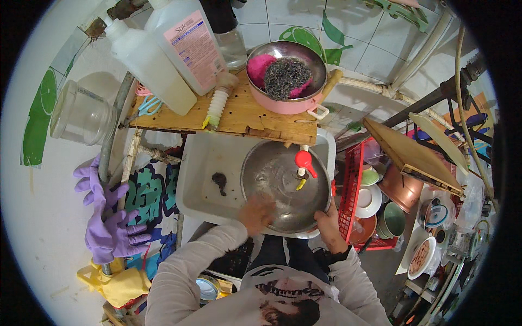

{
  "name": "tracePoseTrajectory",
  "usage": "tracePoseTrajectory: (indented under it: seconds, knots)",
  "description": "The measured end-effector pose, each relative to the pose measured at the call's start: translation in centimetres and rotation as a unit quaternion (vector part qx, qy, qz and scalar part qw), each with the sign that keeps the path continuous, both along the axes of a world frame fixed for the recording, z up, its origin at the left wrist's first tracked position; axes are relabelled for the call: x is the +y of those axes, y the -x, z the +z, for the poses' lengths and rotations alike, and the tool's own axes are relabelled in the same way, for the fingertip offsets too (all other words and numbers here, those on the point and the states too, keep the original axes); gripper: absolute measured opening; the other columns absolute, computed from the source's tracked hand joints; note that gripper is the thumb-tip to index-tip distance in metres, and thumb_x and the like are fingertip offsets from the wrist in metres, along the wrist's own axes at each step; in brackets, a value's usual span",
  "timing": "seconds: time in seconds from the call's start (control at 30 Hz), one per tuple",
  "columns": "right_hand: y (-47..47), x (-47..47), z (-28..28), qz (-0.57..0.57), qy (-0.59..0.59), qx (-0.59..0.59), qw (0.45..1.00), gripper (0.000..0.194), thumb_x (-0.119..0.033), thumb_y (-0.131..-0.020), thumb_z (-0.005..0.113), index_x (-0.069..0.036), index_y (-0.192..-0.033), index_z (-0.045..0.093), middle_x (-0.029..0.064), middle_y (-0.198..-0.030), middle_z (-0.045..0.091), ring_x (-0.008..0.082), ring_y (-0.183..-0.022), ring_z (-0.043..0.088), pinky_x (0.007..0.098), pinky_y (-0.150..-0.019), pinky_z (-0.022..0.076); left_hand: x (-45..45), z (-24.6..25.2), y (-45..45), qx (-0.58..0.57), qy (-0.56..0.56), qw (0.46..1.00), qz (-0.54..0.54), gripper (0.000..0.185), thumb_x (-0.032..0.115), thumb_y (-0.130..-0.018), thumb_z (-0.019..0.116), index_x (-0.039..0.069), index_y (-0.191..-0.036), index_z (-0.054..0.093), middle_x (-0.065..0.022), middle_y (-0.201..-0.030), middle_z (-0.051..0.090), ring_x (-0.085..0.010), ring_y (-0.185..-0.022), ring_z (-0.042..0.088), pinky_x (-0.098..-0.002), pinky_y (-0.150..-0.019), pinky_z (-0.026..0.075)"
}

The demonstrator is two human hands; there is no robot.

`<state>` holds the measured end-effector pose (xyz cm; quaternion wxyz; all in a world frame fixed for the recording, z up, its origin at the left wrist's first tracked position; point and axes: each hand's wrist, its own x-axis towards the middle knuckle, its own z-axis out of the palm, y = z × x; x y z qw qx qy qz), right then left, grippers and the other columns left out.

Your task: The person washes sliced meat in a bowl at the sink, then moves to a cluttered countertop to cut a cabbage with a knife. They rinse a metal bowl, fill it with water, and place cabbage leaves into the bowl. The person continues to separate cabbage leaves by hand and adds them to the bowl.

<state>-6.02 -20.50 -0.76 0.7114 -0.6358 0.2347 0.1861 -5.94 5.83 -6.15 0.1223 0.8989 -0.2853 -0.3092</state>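
A round metal basin (285, 187) sits over the right part of a pale plastic sink (212, 155), under a faucet with a red handle (304, 159). My right hand (332, 228) grips the basin's right rim, thumb on the inside. Blurred by motion, my left hand (257, 212) is at the basin's lower left inside; whether it holds anything cannot be told. What looks like water lies in the basin. Dark residue (220, 182) lies on the sink's floor at the left.
Above the sink, a wooden shelf (265, 122) bears plastic bottles (151, 69), blue-handled scissors (149, 106) and a pink pan (281, 104) with steel wool (287, 77). Purple rubber gloves (110, 228) hang at left. A red basket (351, 191) with bowls stands at right, beside a wooden board (412, 159).
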Motion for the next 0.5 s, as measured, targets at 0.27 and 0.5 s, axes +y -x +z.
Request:
tracePoseTrajectory:
  seconds: [0.27,0.5]
  knots:
    - [1.5,3.2,-1.2,-0.003,-0.044,0.023,0.999,0.076,0.002,-0.083,0.047,-0.011,-0.155,0.028,0.0198,-0.126,0.060,0.0362,-0.086,0.071,0.0397,-0.048,0.0629,0.6,-5.3,3.2,-0.072,0.082,0.994,-0.019,0.051,0.030,-0.093,0.063,0.016,-0.142,0.059,-0.0170,-0.147,0.051,-0.0397,-0.141,0.039,-0.0506,-0.115,0.037]
    - [2.4,3.7,-1.1,0.135,-0.050,0.111,0.983,0.074,0.000,-0.084,0.050,-0.009,-0.154,0.029,0.0200,-0.126,0.061,0.0374,-0.092,0.070,0.0434,-0.052,0.0643,4.5,-6.5,-8.8,0.111,0.068,0.952,0.278,0.032,0.022,-0.093,0.063,0.001,-0.116,0.065,-0.0226,-0.106,0.068,-0.0382,-0.096,0.065,-0.0463,-0.085,0.052]
